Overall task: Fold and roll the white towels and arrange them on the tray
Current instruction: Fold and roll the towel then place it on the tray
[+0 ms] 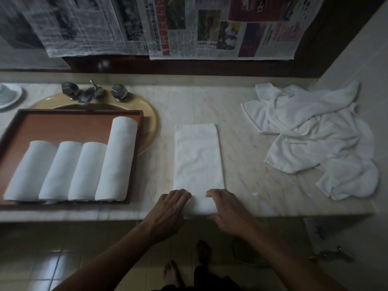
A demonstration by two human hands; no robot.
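A pale marble counter (247,114) is seen spanning the view, with newspaper sheets (210,28) hung on the wall above it. A brown wooden tray (63,122) is set at the counter's left, its far right corner laid over a tan oval basin (152,127). A loose heap of unfolded white towels (315,133) is piled at the far right of the counter, well apart from the tray. Between tray and heap, a folded towel (199,156) is laid flat as a long strip running away from the person; its near end is rolled up at the counter's front edge. On the tray, a longer roll (116,160) is placed at the right, and three shorter rolls (60,171) are lined up side by side to its left, all touching. The rolled near end of the strip is held by both hands: the left hand (170,208) is curled over its left part, and the right hand (228,211) is closed on its right part, fingers on top and thumb at the near side. A metal tap (90,94) is mounted behind the basin; a small white dish (10,95) is seen at the far left edge.
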